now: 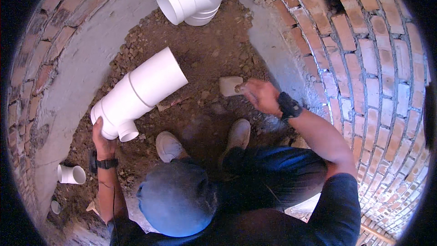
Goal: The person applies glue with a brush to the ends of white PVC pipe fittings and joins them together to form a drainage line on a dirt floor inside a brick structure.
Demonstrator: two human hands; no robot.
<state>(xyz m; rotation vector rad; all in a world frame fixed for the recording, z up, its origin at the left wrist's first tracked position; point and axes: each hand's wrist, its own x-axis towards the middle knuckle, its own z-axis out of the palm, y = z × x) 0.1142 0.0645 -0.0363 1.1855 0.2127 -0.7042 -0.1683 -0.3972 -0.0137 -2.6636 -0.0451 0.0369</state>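
Note:
My left hand [104, 137] grips the lower end of a white plastic pipe [152, 80] with a branch fitting [111, 116] on it. Its fingers wrap round the fitting near the short side outlet, and the pipe slants up to the right, its far end raised. On the right, my right hand [261, 95] is closed on a small pale tool with a squarish head [231, 86], just above the soil. Its exact kind does not show, as the fingers cover the handle. The tool and the pipe are apart.
A large white branched pipe fitting [191, 0] stands at the far end. Brick walls [364, 64] with grey mortar ledges flank the brown soil [195, 91]. A small white pipe stub [72, 174] is at the near left. My shoes [169, 147] and a blue-grey cap-like shape [177, 200] are closer in.

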